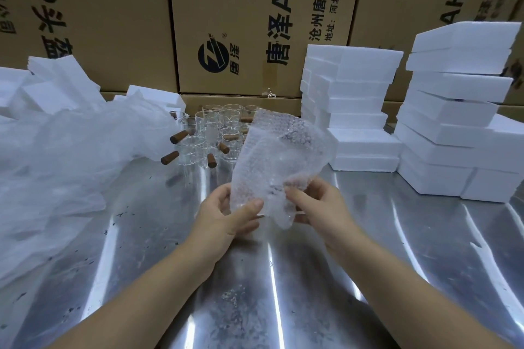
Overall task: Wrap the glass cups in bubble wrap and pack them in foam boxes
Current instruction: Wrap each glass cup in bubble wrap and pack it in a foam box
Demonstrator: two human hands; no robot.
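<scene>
Over the table (283, 278), left hand (226, 215) and right hand (314, 207) up in the air, close together but not touching, both clamped on the lower end of the wrap (278, 156). Left thumb across the front of the wrap, fingers curled behind it. Right thumb and forefinger pinching the other side, remaining fingers tucked behind. Wrap upright and crumpled, rising from the hands and leaning off to the right. Perhaps a cup inside the fold, too cloudy to tell.

Beyond the hands, just behind the wrap and a little to the left: cups (209, 133) standing in a cluster on the table, clear glass, several with stubby brown handles (179, 136) sticking out sideways.

Right of the right hand and further back: white boxes (354, 99) stacked in columns, the tallest column at the far right.

Well left of the left hand: a heap of thin white plastic (71, 156) spread over the table, with more boxes loose behind it.

Far past both hands, behind everything: brown cartons (226, 8) with black print, side by side like a wall.
</scene>
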